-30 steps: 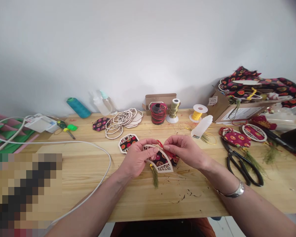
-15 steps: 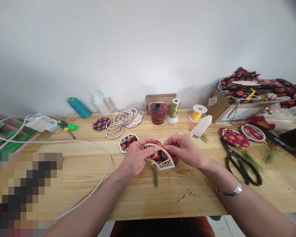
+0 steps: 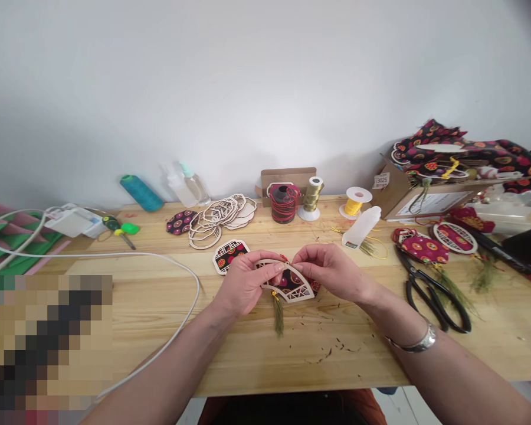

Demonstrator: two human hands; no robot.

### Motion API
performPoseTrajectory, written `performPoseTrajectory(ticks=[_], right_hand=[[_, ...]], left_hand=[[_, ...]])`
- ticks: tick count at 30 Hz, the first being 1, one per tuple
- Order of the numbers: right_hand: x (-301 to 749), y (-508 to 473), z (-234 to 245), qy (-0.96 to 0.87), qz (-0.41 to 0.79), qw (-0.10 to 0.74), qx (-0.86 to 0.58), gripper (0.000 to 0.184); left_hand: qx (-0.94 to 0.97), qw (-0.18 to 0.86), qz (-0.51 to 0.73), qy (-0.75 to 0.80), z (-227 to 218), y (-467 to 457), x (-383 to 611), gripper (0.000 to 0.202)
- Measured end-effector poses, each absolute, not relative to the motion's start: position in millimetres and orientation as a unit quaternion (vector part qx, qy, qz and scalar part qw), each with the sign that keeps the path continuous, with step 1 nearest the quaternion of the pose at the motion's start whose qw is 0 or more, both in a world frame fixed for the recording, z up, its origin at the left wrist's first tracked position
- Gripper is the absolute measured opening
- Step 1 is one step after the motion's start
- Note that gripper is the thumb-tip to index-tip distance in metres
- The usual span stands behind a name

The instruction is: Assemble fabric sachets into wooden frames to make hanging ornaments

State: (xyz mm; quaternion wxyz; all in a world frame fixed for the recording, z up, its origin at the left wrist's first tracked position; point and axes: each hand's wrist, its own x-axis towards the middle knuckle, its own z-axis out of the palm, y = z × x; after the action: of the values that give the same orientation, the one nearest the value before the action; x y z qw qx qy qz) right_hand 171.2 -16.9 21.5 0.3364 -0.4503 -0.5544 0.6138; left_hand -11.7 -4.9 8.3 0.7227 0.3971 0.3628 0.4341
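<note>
My left hand (image 3: 243, 280) grips a fan-shaped wooden frame (image 3: 301, 293) by its left end, thumb on the front. Dark patterned fabric (image 3: 291, 282) shows behind the frame's opening. From its lower edge hangs a green tassel (image 3: 278, 317) with a yellow knot. My right hand (image 3: 330, 268) pinches at the top edge of the fan, close to a bit of red cord (image 3: 284, 258); what exactly its fingertips hold is hidden. Just behind my left hand lies a finished-looking wooden frame piece with black floral fabric (image 3: 230, 257).
Wooden frames (image 3: 223, 212), red cord spool (image 3: 284, 203), gold thread spool (image 3: 312, 198), yellow spool (image 3: 355, 203) and white bottle (image 3: 361, 227) stand behind. Black-handled scissors (image 3: 436, 301) and a fabric-filled box (image 3: 418, 195) are right. A white cable (image 3: 177, 260) crosses the left; dark scraps (image 3: 327, 353) lie in front.
The fan-shaped frame has tilted slightly, and its fabric now fills more of the opening. My right fingertips have shifted slightly left along the top edge.
</note>
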Motion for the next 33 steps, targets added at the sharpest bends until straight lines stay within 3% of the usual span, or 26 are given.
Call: performPoseTrajectory(ticks=[13, 33], right_hand=[[171.6, -15.8, 20.3, -0.527, 0.653, 0.351, -0.415, 0.03], [178.2, -16.3, 28.2, -0.575, 0.603, 0.338, -0.438, 0.031]], left_hand=[[0.426, 0.71, 0.425, 0.366, 4.3, -6.6, -14.2, 0.019], [0.464, 0.681, 0.42, 0.38, 1.2, -7.5, -17.0, 0.017]])
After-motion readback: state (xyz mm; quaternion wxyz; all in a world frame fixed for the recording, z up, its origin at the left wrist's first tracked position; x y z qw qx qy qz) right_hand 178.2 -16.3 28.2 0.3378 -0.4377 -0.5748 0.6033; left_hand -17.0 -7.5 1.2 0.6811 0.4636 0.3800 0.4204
